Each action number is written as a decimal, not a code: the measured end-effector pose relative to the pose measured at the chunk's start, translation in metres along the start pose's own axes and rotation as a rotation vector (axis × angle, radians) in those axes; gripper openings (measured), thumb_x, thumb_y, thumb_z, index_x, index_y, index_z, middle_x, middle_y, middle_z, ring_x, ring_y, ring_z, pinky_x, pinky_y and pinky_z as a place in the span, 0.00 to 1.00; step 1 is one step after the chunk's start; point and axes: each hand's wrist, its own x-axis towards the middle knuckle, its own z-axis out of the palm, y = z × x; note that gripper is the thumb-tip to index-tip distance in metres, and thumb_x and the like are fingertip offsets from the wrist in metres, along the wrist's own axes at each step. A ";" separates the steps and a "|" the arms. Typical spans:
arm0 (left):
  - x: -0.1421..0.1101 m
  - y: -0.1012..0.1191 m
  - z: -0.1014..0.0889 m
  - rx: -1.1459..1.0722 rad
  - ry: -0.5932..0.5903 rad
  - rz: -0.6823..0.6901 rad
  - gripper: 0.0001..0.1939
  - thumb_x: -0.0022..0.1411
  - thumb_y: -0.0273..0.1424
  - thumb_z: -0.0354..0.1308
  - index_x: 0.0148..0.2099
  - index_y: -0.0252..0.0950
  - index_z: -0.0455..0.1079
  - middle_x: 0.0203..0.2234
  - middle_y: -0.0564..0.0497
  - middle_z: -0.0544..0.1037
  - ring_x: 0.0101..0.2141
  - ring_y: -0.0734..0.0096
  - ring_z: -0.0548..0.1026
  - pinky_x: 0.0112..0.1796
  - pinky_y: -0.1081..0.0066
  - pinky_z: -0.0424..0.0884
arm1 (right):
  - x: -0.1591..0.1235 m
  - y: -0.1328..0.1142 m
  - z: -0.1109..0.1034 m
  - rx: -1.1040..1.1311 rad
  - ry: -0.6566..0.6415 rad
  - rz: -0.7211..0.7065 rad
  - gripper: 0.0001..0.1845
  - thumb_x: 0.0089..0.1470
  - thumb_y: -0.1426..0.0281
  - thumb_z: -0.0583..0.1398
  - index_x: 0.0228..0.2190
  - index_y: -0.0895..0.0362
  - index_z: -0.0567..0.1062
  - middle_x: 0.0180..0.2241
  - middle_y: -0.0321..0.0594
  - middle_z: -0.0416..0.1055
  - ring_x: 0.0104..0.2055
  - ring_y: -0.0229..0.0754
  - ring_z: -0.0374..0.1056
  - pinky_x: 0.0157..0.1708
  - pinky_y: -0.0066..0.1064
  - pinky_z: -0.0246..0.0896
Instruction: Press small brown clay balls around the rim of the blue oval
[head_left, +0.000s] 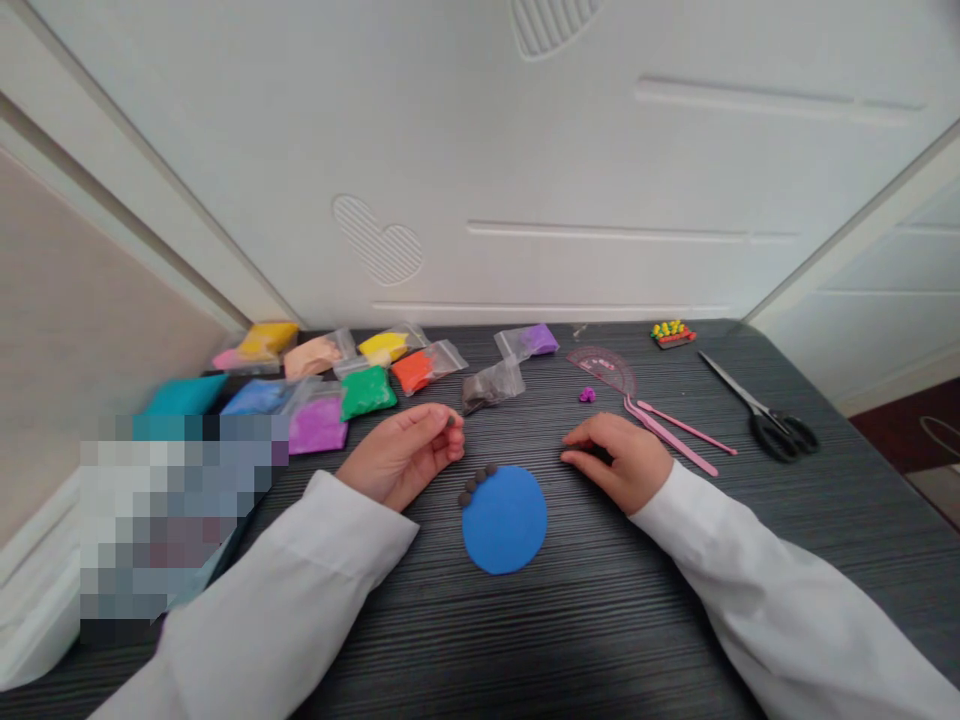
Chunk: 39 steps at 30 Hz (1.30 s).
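My left hand is closed, with a small dark grey bit of clay pinched between thumb and forefinger. Below it, a flat round blue clay disc lies on the table. Several small dark grey clay balls sit in a short row along the disc's upper left edge. To the right of the disc, my right hand rests near the tabletop, its thumb and fingers slightly apart, and I see nothing between them. A bag of dark grey clay lies just beyond both hands.
Bags of coloured clay, among them a green one, line the back left. A purple clay lump, pink protractor, pink tweezers, a thin pink stick, black-handled scissors and a small yellow-and-red clay piece lie to the right.
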 end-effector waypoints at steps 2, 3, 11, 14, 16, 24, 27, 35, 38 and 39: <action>0.000 0.000 0.000 -0.002 0.002 -0.006 0.06 0.51 0.30 0.57 0.29 0.31 0.69 0.20 0.51 0.70 0.25 0.78 0.67 0.28 0.78 0.66 | -0.001 0.004 0.004 -0.026 -0.020 -0.046 0.10 0.51 0.67 0.54 0.34 0.57 0.72 0.33 0.42 0.70 0.37 0.41 0.63 0.38 0.34 0.57; -0.001 0.000 -0.001 -0.003 0.001 -0.008 0.06 0.51 0.30 0.57 0.29 0.31 0.68 0.20 0.51 0.70 0.25 0.78 0.67 0.28 0.78 0.66 | -0.002 0.005 0.005 -0.042 -0.020 -0.047 0.12 0.51 0.67 0.53 0.35 0.57 0.72 0.36 0.43 0.70 0.39 0.42 0.62 0.39 0.36 0.56; 0.000 0.000 -0.002 -0.025 -0.007 -0.028 0.05 0.51 0.29 0.57 0.29 0.30 0.69 0.21 0.51 0.70 0.25 0.78 0.68 0.28 0.78 0.67 | -0.020 -0.005 0.001 -0.382 0.023 -0.040 0.17 0.52 0.64 0.51 0.44 0.51 0.68 0.50 0.40 0.61 0.52 0.48 0.53 0.48 0.46 0.42; 0.001 0.000 -0.001 -0.041 -0.010 -0.026 0.05 0.50 0.28 0.58 0.29 0.30 0.69 0.21 0.50 0.71 0.24 0.78 0.68 0.28 0.78 0.67 | -0.018 -0.003 -0.004 -0.313 0.084 -0.053 0.19 0.52 0.66 0.51 0.46 0.53 0.65 0.50 0.43 0.60 0.53 0.47 0.53 0.49 0.45 0.45; 0.001 0.000 -0.001 -0.050 -0.015 -0.027 0.05 0.50 0.28 0.58 0.29 0.30 0.69 0.21 0.50 0.71 0.24 0.78 0.69 0.28 0.78 0.67 | -0.009 -0.001 -0.007 -0.185 0.178 -0.047 0.19 0.52 0.68 0.51 0.47 0.54 0.63 0.49 0.44 0.61 0.52 0.46 0.54 0.49 0.43 0.47; 0.001 0.000 0.000 -0.060 -0.023 -0.026 0.05 0.49 0.28 0.58 0.29 0.30 0.69 0.21 0.51 0.71 0.24 0.79 0.68 0.27 0.79 0.66 | 0.039 -0.014 0.004 0.073 0.384 -0.011 0.14 0.54 0.67 0.49 0.42 0.55 0.65 0.42 0.44 0.64 0.46 0.41 0.59 0.46 0.38 0.54; 0.001 -0.001 0.000 -0.054 -0.030 -0.024 0.05 0.50 0.28 0.58 0.29 0.30 0.69 0.21 0.51 0.71 0.24 0.79 0.68 0.26 0.79 0.66 | 0.039 -0.025 0.014 -0.109 0.207 -0.096 0.21 0.51 0.61 0.52 0.46 0.57 0.64 0.49 0.46 0.60 0.53 0.46 0.51 0.52 0.41 0.45; 0.002 -0.001 -0.001 -0.066 -0.026 -0.026 0.04 0.51 0.28 0.57 0.29 0.30 0.69 0.21 0.51 0.71 0.24 0.79 0.68 0.27 0.78 0.66 | 0.025 -0.026 0.012 -0.499 -0.139 -0.175 0.37 0.51 0.52 0.44 0.56 0.61 0.47 0.59 0.51 0.38 0.60 0.50 0.35 0.54 0.51 0.29; 0.001 -0.001 -0.001 -0.071 -0.032 -0.026 0.04 0.51 0.28 0.57 0.29 0.30 0.69 0.21 0.51 0.71 0.24 0.80 0.68 0.27 0.79 0.65 | 0.018 -0.033 0.003 -0.469 -0.226 -0.207 0.35 0.52 0.52 0.44 0.56 0.60 0.47 0.58 0.50 0.39 0.60 0.49 0.36 0.54 0.50 0.30; 0.001 -0.001 -0.001 -0.068 -0.034 -0.027 0.04 0.51 0.28 0.57 0.29 0.30 0.69 0.21 0.51 0.71 0.24 0.80 0.68 0.27 0.78 0.65 | 0.017 -0.036 0.001 -0.457 -0.248 -0.216 0.35 0.53 0.53 0.43 0.56 0.60 0.48 0.58 0.50 0.39 0.60 0.49 0.36 0.55 0.50 0.30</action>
